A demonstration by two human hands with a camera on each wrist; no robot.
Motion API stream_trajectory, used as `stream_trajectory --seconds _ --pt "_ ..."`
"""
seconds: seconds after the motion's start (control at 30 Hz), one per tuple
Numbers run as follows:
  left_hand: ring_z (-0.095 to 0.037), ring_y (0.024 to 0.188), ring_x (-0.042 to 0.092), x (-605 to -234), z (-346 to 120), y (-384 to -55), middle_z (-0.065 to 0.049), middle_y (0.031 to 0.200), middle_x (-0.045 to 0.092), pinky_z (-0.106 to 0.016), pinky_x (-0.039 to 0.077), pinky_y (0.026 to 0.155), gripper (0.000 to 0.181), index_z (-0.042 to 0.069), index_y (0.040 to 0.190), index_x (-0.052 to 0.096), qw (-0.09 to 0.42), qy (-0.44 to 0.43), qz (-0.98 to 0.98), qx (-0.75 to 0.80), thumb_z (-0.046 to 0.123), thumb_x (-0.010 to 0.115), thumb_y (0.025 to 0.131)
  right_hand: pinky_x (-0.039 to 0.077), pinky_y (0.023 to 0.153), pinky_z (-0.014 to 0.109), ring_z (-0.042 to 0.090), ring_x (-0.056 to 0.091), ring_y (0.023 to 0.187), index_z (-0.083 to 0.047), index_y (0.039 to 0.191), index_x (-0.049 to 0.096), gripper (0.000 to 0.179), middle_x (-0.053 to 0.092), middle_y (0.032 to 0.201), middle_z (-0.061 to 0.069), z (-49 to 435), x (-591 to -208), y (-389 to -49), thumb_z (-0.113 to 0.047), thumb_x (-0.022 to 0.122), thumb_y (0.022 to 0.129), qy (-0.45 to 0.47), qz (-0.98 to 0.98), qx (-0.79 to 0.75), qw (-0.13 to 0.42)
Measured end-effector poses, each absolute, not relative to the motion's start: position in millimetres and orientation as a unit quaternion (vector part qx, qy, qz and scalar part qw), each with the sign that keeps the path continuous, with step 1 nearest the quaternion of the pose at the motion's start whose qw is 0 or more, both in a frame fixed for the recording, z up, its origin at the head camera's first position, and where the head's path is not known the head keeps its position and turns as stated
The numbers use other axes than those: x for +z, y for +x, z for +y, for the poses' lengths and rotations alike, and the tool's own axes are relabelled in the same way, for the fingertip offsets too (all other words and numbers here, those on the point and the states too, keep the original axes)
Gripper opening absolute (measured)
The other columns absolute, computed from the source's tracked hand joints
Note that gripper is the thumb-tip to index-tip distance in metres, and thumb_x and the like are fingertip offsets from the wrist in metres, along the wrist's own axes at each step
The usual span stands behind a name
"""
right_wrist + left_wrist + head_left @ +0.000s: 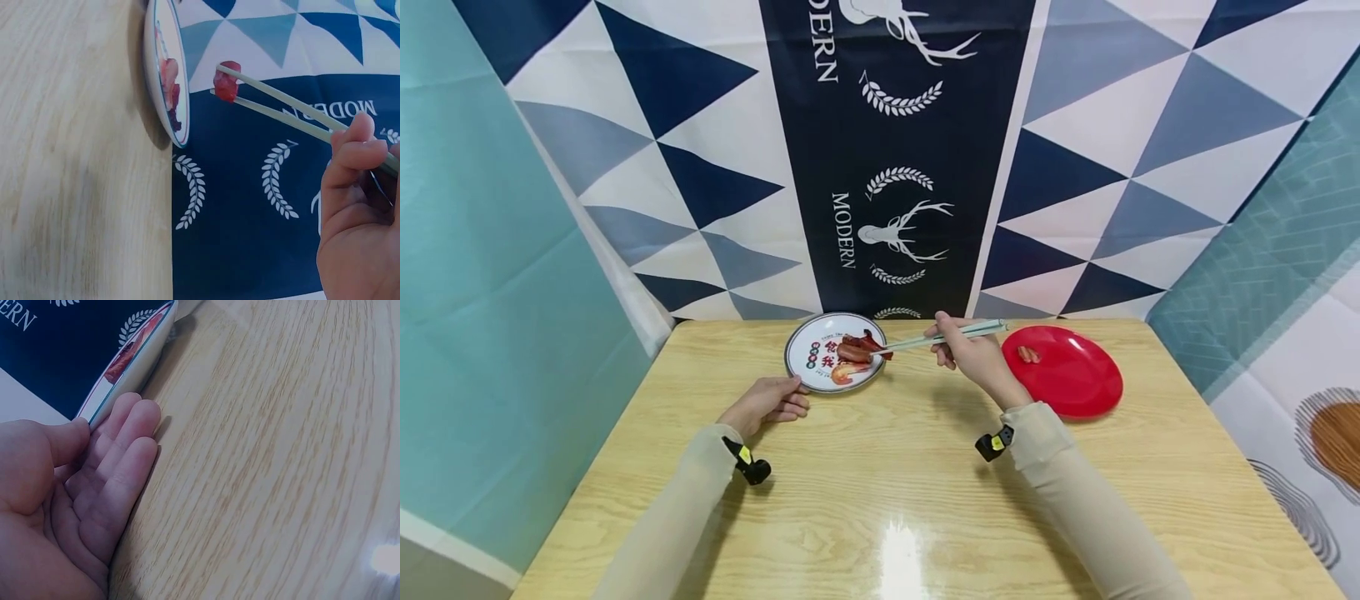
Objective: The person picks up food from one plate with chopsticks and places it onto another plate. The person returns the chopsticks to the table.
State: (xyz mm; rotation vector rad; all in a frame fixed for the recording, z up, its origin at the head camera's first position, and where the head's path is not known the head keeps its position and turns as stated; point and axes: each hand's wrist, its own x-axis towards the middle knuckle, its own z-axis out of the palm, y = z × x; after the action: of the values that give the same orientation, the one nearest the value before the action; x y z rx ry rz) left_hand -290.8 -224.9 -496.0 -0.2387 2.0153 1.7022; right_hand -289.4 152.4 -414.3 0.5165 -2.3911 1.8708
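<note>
With thumb and fingers my left hand (767, 404) pinches the near-left rim of a white plate (801, 350) printed with red characters. My right hand (966, 350) holds a pair of pale green chopsticks (970, 331). Between their tips is a brownish-red sausage-like piece (854, 354), raised above the white plate, as the piece (226, 81) in the right wrist view shows. An orange shrimp (844, 375) and dark red food (871, 340) lie on the plate. In the left wrist view, the left thumb lies over the plate's rim (100, 406) with fingers beneath.
Right of my right hand, a red plate (1075, 383) bears small brownish food pieces (1028, 355). Both plates stand near the back edge of the wooden table (865, 467), close to a patterned cloth (895, 167). A teal panel (512, 292) borders the left side.
</note>
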Motion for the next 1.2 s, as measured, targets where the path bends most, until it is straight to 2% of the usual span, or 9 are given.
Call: stream_trajectory --seconds 0.33,0.47,0.7,0.87,1.0,1.2 --pt "-0.009 0.071 0.073 -498.0 -223.6 -289.7 -0.001 0.084 0.075 -0.021 0.063 0.067 0.041 -0.003 0.123 0.064 0.243 -0.085 0.732 0.631 0.033 0.047 0.111 0.046 0.044 0.019 0.012 0.054 0.050 0.003 0.095 0.075 0.046 0.066 0.066 0.009 138.6 -419.8 -286.5 -0.035 0.054 0.109 0.174 -0.772 0.608 0.056" --pt "-0.008 0.071 0.073 -501.0 -223.4 -289.9 0.000 0.084 0.075 -0.021 0.063 0.066 0.041 -0.003 0.123 0.064 0.242 -0.087 0.735 0.628 0.033 0.047 0.112 0.045 0.043 0.020 0.012 0.054 0.050 0.001 0.094 0.075 0.044 0.065 0.067 0.016 131.9 -423.7 -286.3 -0.033 0.052 0.110 0.178 -0.779 0.599 0.052" --pt "-0.008 0.072 0.073 -499.3 -225.4 -290.2 -0.001 0.085 0.075 -0.022 0.063 0.068 0.043 -0.003 0.124 0.064 0.236 -0.083 0.738 0.627 0.034 0.047 0.111 0.042 0.043 0.021 0.012 0.054 0.050 0.006 0.098 0.074 0.045 0.066 0.066 0.010 120.7 -428.1 -285.5 -0.030 0.050 0.110 0.165 -0.786 0.595 0.036" --pt "-0.009 0.072 0.073 -497.4 -226.4 -288.3 -0.002 0.087 0.075 -0.022 0.063 0.070 0.044 -0.003 0.123 0.064 0.235 -0.081 0.739 0.626 0.036 0.048 0.111 0.043 0.043 0.022 0.016 0.056 0.051 0.007 0.099 0.074 0.046 0.066 0.069 0.019 115.8 -432.5 -285.3 -0.030 0.049 0.111 0.160 -0.789 0.592 0.028" --pt "-0.009 0.073 0.073 -497.7 -226.2 -288.0 -0.002 0.087 0.075 -0.022 0.063 0.070 0.044 -0.003 0.123 0.065 0.237 -0.081 0.739 0.626 0.036 0.049 0.111 0.046 0.044 0.024 0.019 0.059 0.052 0.009 0.098 0.073 0.046 0.066 0.067 0.015 110.7 -436.0 -285.1 -0.029 0.051 0.110 0.169 -0.786 0.594 0.032" --pt "-0.008 0.072 0.073 -497.2 -225.0 -288.1 -0.002 0.086 0.075 -0.022 0.063 0.069 0.043 -0.002 0.121 0.066 0.237 -0.083 0.738 0.627 0.036 0.048 0.111 0.044 0.042 0.022 0.016 0.058 0.049 0.008 0.097 0.074 0.048 0.065 0.062 0.008 102.6 -436.3 -282.9 -0.033 0.051 0.109 0.174 -0.791 0.585 0.033"
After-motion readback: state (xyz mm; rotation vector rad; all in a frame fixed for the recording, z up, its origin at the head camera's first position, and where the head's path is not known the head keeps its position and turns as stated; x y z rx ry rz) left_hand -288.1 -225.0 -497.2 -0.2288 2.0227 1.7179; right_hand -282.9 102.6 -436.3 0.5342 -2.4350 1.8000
